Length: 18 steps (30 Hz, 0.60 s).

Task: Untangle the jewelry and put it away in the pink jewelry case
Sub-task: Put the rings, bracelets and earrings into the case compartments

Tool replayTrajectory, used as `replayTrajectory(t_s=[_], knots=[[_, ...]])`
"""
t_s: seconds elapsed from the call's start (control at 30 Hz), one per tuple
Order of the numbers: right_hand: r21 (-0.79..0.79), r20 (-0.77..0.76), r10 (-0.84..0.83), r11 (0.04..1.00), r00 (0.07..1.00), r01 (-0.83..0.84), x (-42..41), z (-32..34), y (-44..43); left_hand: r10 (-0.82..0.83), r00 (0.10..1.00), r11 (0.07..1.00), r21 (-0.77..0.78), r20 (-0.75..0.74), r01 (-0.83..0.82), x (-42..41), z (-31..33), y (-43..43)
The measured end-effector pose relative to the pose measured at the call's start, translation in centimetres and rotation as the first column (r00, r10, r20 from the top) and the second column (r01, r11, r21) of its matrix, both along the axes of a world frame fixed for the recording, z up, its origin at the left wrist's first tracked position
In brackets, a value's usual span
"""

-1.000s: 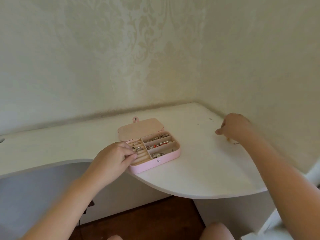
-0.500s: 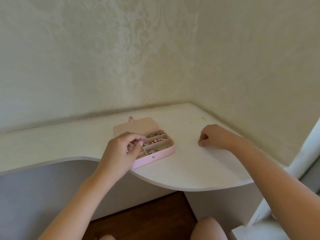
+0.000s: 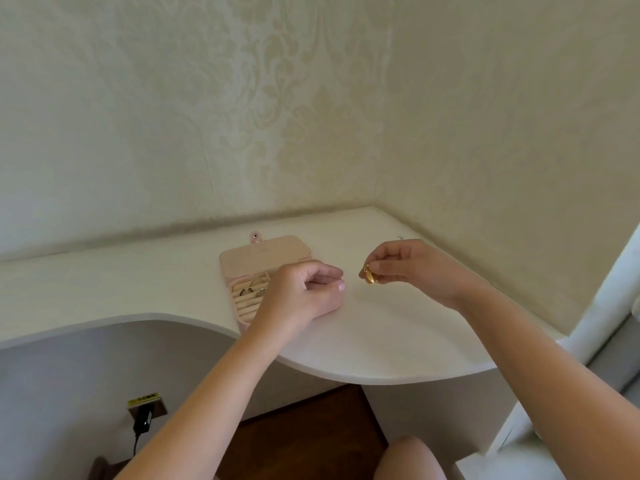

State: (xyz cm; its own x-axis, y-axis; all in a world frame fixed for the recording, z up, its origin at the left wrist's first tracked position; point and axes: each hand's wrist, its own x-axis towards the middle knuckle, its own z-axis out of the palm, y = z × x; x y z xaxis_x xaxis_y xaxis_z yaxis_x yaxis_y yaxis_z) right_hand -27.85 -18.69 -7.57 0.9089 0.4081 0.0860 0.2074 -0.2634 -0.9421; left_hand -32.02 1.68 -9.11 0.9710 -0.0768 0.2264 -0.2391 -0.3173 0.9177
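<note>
The pink jewelry case (image 3: pixel 242 271) lies open on the white desk (image 3: pixel 381 341), its lid flat toward the wall. Rings sit in its left slotted section; my left hand (image 3: pixel 304 292) hovers over the right compartments and hides them. That hand's fingers are curled, thumb and forefinger pinched together, and whether they hold anything is too small to tell. To the right, above the desk, my right hand (image 3: pixel 412 268) pinches a small gold jewelry piece (image 3: pixel 369 274) at its fingertips, a short gap from my left fingertips.
The desk fits into a corner of patterned walls (image 3: pixel 311 116); its curved front edge runs below my arms. Below left, a wall socket holds a black plug (image 3: pixel 142 419) and cable. A white frame (image 3: pixel 606 306) stands at the right. My knee (image 3: pixel 405 459) shows at the bottom.
My right hand lifted from the desk near the right wall and came toward the case holding the gold piece. My left hand rose from the ring slots and shifted right over the case.
</note>
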Motion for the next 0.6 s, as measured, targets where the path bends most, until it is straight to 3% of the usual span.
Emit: replayTrajectory(t_s=[0.1, 0.27, 0.6], knots=[[0.097, -0.007, 0.073, 0.993, 0.997, -0.072, -0.9, 0.6, 1.1, -0.032, 0.999, 0.994, -0.109, -0.018, 0.03, 0.3, 0.1, -0.2], [0.121, 0.017, 0.087, 0.989, 0.996, -0.088, -1.8, 1.0, 2.6, -0.072, 0.997, 0.975, -0.212, -0.012, 0.068, 0.1, 0.1, 0.1], [0.006, 0.084, 0.111, 0.994, 0.99, -0.112, -1.7, 1.9, 4.0, -0.028, 0.997, 0.988, -0.153, 0.066, 0.038, -0.1, 0.5, 2.1]])
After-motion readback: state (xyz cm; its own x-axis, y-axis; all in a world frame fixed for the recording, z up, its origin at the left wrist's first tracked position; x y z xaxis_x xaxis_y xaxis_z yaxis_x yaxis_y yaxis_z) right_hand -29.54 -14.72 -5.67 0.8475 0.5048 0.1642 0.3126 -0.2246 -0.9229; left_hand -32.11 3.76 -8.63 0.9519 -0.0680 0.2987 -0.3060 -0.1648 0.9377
